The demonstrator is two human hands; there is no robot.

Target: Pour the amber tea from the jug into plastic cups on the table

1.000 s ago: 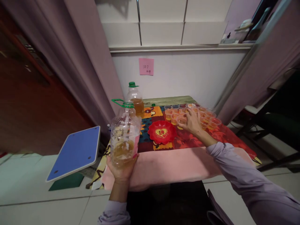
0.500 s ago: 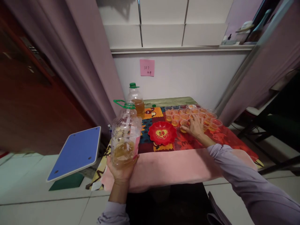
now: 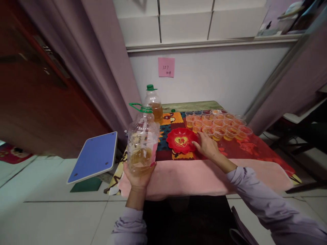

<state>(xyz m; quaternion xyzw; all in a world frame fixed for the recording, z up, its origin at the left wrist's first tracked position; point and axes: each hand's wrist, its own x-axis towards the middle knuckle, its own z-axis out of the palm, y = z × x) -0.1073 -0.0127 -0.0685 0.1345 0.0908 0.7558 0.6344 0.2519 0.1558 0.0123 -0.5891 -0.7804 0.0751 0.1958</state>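
Observation:
My left hand (image 3: 139, 175) is closed around the lower part of a large clear plastic bottle (image 3: 143, 139). This bottle has a green handle ring at its neck, no cap shows on it, and some yellowish liquid lies in its bottom. My right hand (image 3: 208, 146) is at the right edge of a red scalloped plate (image 3: 176, 148), thumb and fingers apart, holding nothing. Whether its fingertips touch the rim I cannot tell. Beyond it stand several rows of clear plastic cups (image 3: 219, 131) with amber liquid.
Behind the held bottle is a second bottle (image 3: 157, 110) with a green cap and amber liquid. A loose green cap (image 3: 173, 110) lies near the table's back. Pink cloth (image 3: 189, 173) covers the front edge. A blue board (image 3: 93, 154) stands to the left, a wall behind.
My right hand has moved left and nearer to me, from among the cups to the red plate's edge. The left hand still holds the bottle. The view has shifted slightly.

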